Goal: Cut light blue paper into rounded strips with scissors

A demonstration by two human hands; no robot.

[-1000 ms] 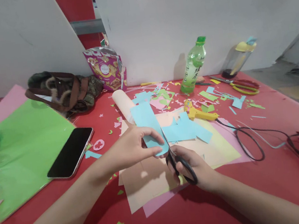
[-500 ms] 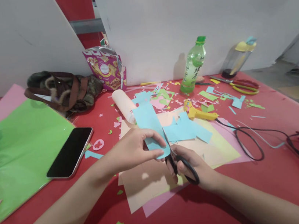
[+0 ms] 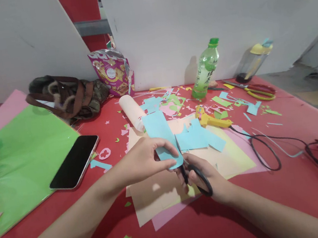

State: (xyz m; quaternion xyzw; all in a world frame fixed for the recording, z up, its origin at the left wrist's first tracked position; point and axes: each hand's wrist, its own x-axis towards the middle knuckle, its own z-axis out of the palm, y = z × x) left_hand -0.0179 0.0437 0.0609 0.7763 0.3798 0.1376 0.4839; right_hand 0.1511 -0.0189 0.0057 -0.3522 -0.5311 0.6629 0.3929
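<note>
My left hand point(image 3: 150, 154) pinches a strip of light blue paper point(image 3: 157, 126) between thumb and fingers, its near corner rounded. In my right hand point(image 3: 203, 172) are black-handled scissors point(image 3: 203, 183), my fingers through the loops. Their blades lie along the right edge of the blue strip, close to my left fingertips. Below both hands lie stacked sheets of peach paper point(image 3: 149, 201), with yellow and pink sheets partly showing. More cut blue paper point(image 3: 193, 139) rests on the stack just beyond the scissors.
A yellow glue gun point(image 3: 214, 121) with a black cord lies to the right. Further back stand a green drink bottle point(image 3: 205, 69) and a snack bag point(image 3: 112, 72). At left are a phone point(image 3: 74, 162) and green sheets point(image 3: 27, 153). Paper scraps litter the red table point(image 3: 108, 224).
The blue strip and my left hand have shifted slightly to the right. The scissors stay at the strip's right edge, and the other things have not moved.
</note>
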